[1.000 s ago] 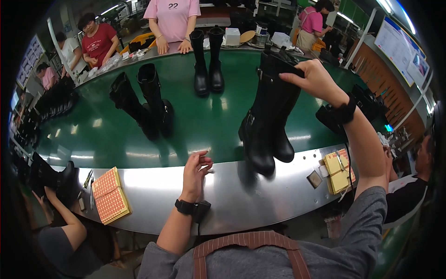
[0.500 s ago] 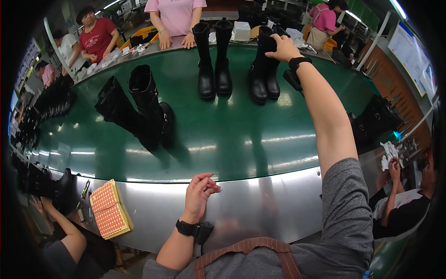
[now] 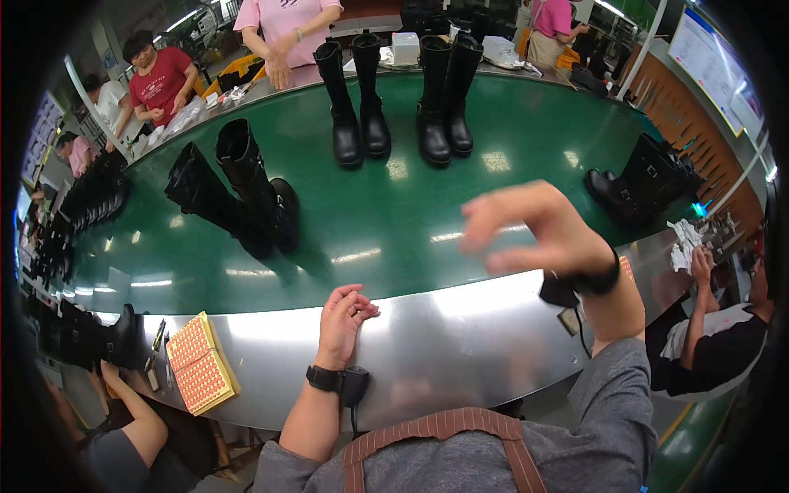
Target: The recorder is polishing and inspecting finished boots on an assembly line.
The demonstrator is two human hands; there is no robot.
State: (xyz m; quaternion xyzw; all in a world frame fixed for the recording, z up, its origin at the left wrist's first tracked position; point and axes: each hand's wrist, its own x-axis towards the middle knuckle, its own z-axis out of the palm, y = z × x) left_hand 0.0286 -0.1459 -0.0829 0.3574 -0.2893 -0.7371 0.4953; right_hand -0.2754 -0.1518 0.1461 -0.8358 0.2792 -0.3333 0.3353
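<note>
My right hand (image 3: 546,234) is in the air over the near right part of the green belt (image 3: 394,238), blurred, its thumb and fingers apart and nothing between them. Nearer the body, my left hand (image 3: 341,324) rests by the metal edge (image 3: 436,341), fingers loosely curled together, holding nothing I can see. Beyond the hands stand two pairs of tall black boots, one pair (image 3: 436,107) at the far middle and another pair (image 3: 349,107) just left of it. A third pair of black boots (image 3: 255,189) leans at the left.
A banded stack of red-printed sheets (image 3: 201,361) lies left of my left hand. More buckled black boots (image 3: 641,181) sit at the right end. Across the belt is a person in pink (image 3: 288,33). Co-workers are at both sides, one handling a boot (image 3: 119,337) at lower left.
My right hand has let go of the far boot pair and drawn back toward me. That pair now stands close beside its neighbour. The person in pink has brought their hands together.
</note>
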